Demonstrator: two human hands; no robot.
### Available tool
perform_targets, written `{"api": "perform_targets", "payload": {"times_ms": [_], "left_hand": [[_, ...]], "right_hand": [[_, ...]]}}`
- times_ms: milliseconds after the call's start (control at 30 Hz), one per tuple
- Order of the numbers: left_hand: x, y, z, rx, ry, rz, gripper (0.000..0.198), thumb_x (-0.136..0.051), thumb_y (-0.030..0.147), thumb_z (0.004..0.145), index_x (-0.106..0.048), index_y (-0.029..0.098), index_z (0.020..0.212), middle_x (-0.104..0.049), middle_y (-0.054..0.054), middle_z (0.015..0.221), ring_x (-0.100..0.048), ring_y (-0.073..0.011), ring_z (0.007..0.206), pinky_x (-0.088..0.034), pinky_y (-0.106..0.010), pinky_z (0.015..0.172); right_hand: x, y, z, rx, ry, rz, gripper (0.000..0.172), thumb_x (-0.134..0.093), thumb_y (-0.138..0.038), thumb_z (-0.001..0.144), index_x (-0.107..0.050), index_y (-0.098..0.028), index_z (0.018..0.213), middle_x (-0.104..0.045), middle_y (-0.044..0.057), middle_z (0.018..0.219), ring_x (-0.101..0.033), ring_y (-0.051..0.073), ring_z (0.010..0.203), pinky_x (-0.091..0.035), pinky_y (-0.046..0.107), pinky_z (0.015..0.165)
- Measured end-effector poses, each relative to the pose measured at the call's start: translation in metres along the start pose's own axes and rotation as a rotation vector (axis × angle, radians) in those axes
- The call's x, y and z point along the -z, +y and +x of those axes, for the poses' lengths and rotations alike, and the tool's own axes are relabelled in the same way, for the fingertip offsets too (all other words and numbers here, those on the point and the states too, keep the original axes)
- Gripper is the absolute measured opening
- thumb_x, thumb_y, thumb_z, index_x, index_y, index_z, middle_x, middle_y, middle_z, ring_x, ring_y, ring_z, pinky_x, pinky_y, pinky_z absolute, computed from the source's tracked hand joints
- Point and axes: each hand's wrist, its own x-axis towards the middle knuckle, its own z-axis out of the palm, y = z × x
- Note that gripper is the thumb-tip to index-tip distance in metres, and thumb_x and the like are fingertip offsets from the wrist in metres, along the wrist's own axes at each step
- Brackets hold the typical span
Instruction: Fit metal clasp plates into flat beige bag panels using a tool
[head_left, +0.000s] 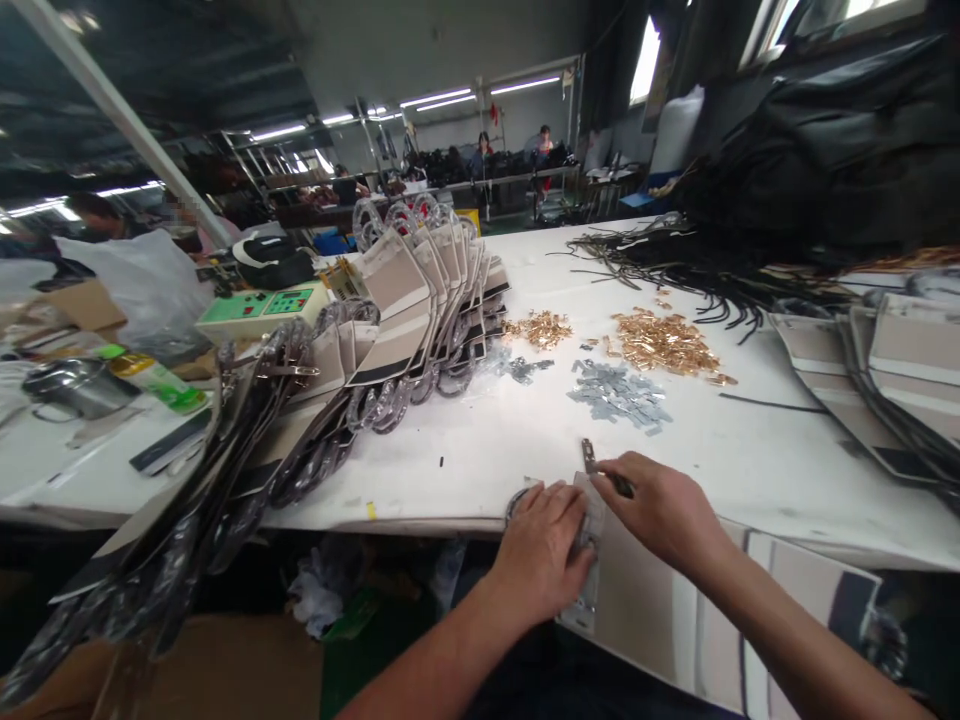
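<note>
A beige bag panel [645, 590] with white and dark bands lies over the table's front edge, its near part hanging down. My left hand [541, 545] grips its upper edge, fingers curled over the clear-plastic-covered strip and thumb apart. A plastic-wrapped handle shows partly beneath those fingers. Just to the right, my right hand [660, 505] is closed on a small flat metal piece [589, 456] with a dark, handle-like end. Its holed, shiny tip points away from me, just beyond the panel's edge. My right palm hides the rest of it.
Beyond my hands lie silver metal plates [619, 393] and gold-coloured fittings [664, 342]. Stacked bag panels [397, 300] with plastic-wrapped handles stand to the left; more panels [915, 370] lie right. Black cords [675, 255], a green-topped machine [262, 305] and a steel pot [79, 388] are farther out.
</note>
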Motion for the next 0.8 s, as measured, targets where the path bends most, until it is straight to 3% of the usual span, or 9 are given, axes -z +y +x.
{"api": "perform_targets", "payload": {"times_ms": [100, 200, 333, 533, 800], "left_hand": [[-0.001, -0.004, -0.001, -0.019, 0.001, 0.023, 0.065, -0.066, 0.042, 0.099, -0.048, 0.022, 0.159, -0.055, -0.009, 0.160, -0.046, -0.0270, 0.151, -0.023, -0.050, 0.135], [0.003, -0.004, -0.002, -0.025, -0.019, 0.037, 0.061, -0.062, 0.044, 0.102, -0.049, 0.023, 0.158, -0.054, -0.008, 0.161, -0.046, -0.0275, 0.150, -0.016, -0.052, 0.136], [0.011, -0.004, 0.005, -0.013, -0.062, 0.031, 0.062, -0.064, 0.047, 0.100, -0.049, 0.024, 0.157, -0.054, -0.007, 0.160, -0.049, -0.0288, 0.146, -0.015, -0.054, 0.134], [0.019, -0.008, 0.016, -0.008, -0.084, 0.000, 0.062, -0.073, 0.049, 0.094, -0.057, 0.025, 0.149, -0.061, -0.007, 0.151, -0.055, -0.0294, 0.137, -0.032, -0.052, 0.124], [0.019, -0.023, 0.023, 0.003, -0.088, -0.072, 0.066, -0.084, 0.043, 0.081, -0.065, 0.025, 0.141, -0.064, -0.006, 0.145, -0.059, -0.0297, 0.130, -0.044, -0.047, 0.115]], "right_hand": [[-0.015, 0.015, -0.044, 0.001, 0.032, -0.175, 0.033, -0.050, -0.041, 0.107, -0.076, -0.030, 0.124, -0.072, 0.004, 0.133, -0.078, 0.026, 0.091, -0.061, 0.036, 0.067], [-0.029, 0.015, -0.066, -0.009, 0.049, -0.241, 0.036, -0.047, -0.038, 0.109, -0.069, -0.028, 0.136, -0.063, 0.007, 0.149, -0.078, 0.026, 0.102, -0.064, 0.036, 0.066], [-0.033, 0.010, -0.059, 0.004, 0.053, -0.283, 0.034, -0.047, -0.037, 0.110, -0.069, -0.028, 0.135, -0.064, 0.008, 0.147, -0.077, 0.028, 0.105, -0.065, 0.037, 0.067], [-0.027, 0.010, -0.042, 0.011, 0.008, -0.284, 0.028, -0.049, -0.034, 0.110, -0.074, -0.029, 0.120, -0.071, 0.005, 0.131, -0.078, 0.024, 0.093, -0.060, 0.031, 0.064], [-0.035, -0.004, -0.046, -0.065, -0.015, -0.305, 0.029, -0.047, -0.025, 0.110, -0.071, -0.027, 0.126, -0.069, 0.007, 0.135, -0.077, 0.025, 0.103, -0.062, 0.034, 0.069]]}}
